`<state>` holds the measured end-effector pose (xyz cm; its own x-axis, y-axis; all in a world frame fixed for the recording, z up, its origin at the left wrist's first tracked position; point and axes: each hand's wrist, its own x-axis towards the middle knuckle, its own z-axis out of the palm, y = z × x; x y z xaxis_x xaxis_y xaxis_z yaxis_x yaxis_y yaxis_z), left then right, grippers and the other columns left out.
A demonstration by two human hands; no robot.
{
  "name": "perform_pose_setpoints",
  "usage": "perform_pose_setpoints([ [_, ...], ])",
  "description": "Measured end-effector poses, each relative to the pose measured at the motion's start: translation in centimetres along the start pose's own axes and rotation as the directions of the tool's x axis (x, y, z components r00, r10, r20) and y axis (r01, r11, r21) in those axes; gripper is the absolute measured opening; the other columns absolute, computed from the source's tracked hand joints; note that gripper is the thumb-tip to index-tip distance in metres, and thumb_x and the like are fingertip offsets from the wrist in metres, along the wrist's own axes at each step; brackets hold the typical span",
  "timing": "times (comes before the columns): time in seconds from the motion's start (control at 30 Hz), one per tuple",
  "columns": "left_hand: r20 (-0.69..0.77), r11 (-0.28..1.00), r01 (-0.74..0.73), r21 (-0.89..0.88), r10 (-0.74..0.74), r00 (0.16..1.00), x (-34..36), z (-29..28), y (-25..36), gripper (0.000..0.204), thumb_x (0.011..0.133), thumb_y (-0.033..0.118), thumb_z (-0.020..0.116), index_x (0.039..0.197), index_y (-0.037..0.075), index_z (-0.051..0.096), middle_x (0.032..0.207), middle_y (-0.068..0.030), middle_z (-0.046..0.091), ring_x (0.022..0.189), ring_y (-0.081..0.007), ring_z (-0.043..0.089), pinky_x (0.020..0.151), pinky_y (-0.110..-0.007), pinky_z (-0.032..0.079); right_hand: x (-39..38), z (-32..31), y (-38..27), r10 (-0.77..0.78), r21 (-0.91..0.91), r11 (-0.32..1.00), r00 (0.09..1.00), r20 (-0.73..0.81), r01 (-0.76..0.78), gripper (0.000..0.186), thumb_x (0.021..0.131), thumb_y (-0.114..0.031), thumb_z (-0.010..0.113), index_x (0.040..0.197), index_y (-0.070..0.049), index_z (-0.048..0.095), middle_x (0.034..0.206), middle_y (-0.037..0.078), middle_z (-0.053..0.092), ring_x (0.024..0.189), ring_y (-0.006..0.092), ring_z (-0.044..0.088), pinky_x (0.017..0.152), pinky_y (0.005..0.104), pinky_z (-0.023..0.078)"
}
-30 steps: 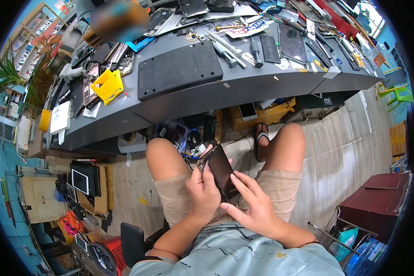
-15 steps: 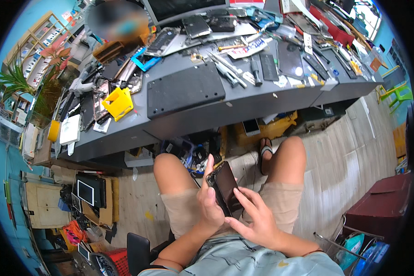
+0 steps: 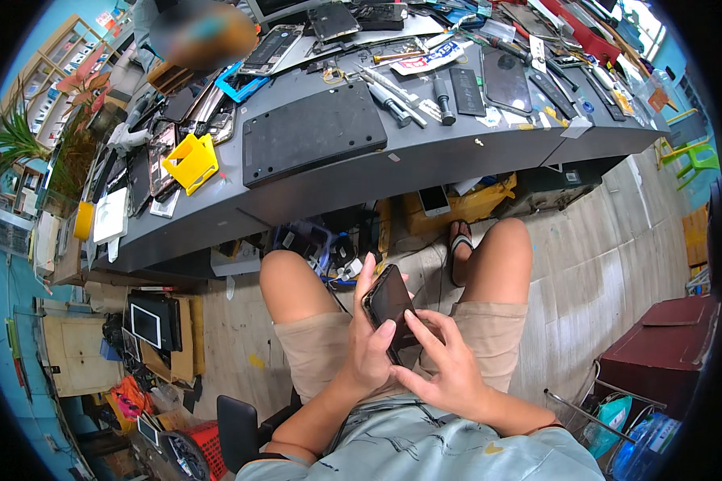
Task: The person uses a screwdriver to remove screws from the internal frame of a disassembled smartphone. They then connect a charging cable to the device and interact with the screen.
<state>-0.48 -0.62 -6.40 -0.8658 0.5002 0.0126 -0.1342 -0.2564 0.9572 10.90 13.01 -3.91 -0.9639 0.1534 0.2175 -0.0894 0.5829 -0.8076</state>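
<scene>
Over my lap, a black smartphone (image 3: 388, 305) lies tilted in my left hand (image 3: 368, 353), dark screen up. The left fingers reach behind it, and the thumb presses along its near left edge. My right hand (image 3: 449, 365) is at the phone's lower right side. Its index fingertip touches the screen's right edge, while the thumb meets the bottom corner. The other right fingers are partly bent, and the phone's back is hidden.
Ahead stands a grey desk (image 3: 321, 180) crowded with phone parts and tools. On it lie a flat black panel (image 3: 313, 132), a yellow holder (image 3: 191, 163) and a dark phone (image 3: 505, 80). A maroon box (image 3: 658, 345) stands right; a black armrest (image 3: 237, 433) is at left.
My left thumb has moved up onto the phone's edge. The phone has tilted slightly, and its side edge shows thinner. The desk sits higher in view.
</scene>
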Motion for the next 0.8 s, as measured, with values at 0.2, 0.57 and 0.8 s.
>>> perform_pose_setpoints([
  [0.2,-0.011,1.000,0.023,0.004,-0.023,1.000,0.01,0.24,0.19,0.107,0.097,0.044,0.064,0.179,0.003,0.009,0.152,-0.0220,0.055,0.128,-0.0242,0.062,0.115,-0.041,0.052,0.08,-0.03,0.07,0.010,-0.020,1.000,1.000,0.011,-0.010,0.090,0.084,-0.033,0.096,0.161,-0.006,0.058,0.142,0.024,0.058,0.111,0.0391,0.074,0.083,0.0422,0.065],
  [0.57,-0.013,0.999,0.017,0.028,-0.017,1.000,-0.19,0.12,0.28,0.099,0.100,0.041,0.062,0.179,0.004,0.014,0.153,-0.0222,0.055,0.128,-0.0249,0.062,0.115,-0.042,0.052,0.27,0.01,-0.10,-0.004,-0.038,0.999,1.000,0.006,0.004,0.091,0.084,-0.033,0.096,0.162,-0.006,0.058,0.141,0.024,0.057,0.117,0.0384,0.072,0.091,0.0430,0.064],
  [0.8,-0.001,0.999,0.027,0.021,-0.027,1.000,-0.19,-0.06,0.51,0.100,0.101,0.042,0.062,0.179,0.003,0.012,0.153,-0.0226,0.055,0.129,-0.0254,0.062,0.115,-0.042,0.053,0.18,-0.23,-0.36,0.018,-0.052,0.999,0.999,0.033,-0.016,0.092,0.083,-0.033,0.097,0.162,-0.008,0.058,0.141,0.024,0.057,0.113,0.0374,0.072,0.091,0.0432,0.064],
])
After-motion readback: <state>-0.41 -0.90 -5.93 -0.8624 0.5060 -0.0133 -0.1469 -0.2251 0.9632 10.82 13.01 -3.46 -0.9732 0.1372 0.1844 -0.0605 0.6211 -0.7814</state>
